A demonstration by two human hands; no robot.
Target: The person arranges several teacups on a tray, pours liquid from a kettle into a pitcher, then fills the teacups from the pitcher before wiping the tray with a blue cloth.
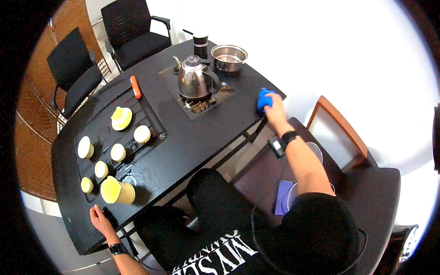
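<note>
At the table's far right corner, my right hand [275, 111] is closed on a bunched blue cloth [264, 100], which touches the black tabletop. My left hand [99, 219] rests at the near left edge with its fingers curled in and nothing visible in them. Just beyond it stands a pale yellow pitcher [118, 191] with a spout. Several small cups, among them one cup [118, 152], stand on the slatted black tea tray [133, 107]. A lidded bowl [121, 118] and a wider cup [85, 147] are there too.
A steel kettle [195, 78] sits on a built-in hob, with a steel pot [229, 57] and a black canister [200, 43] behind it. An orange-handled tool [135, 87] lies at the tray's far edge. A dark chair [261, 176] beside me holds a purple box [283, 197].
</note>
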